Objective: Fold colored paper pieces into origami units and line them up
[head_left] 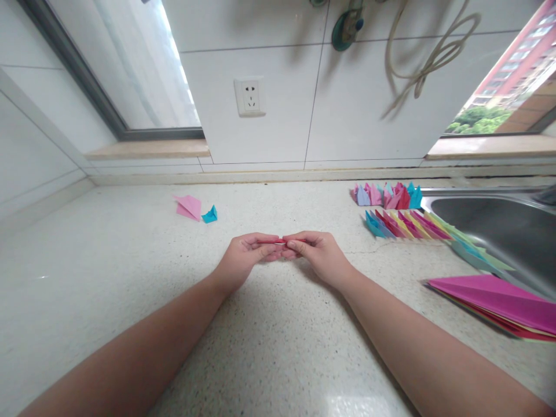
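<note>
My left hand [245, 255] and my right hand [315, 252] meet at the middle of the speckled countertop [130, 289]. Both pinch a small folded red paper piece [271, 241] held flat between the fingertips, just above the counter. The fingers of both hands are closed on it. Most of the paper is hidden by the fingers.
A pink folded paper [189, 206] and a small blue folded piece [210, 215] lie at the back left. Rows of folded coloured pieces [391, 197] and a fanned row [408, 225] lie at the right, beside a stack of magenta paper sheets [499, 298] and a steel sink [499, 226].
</note>
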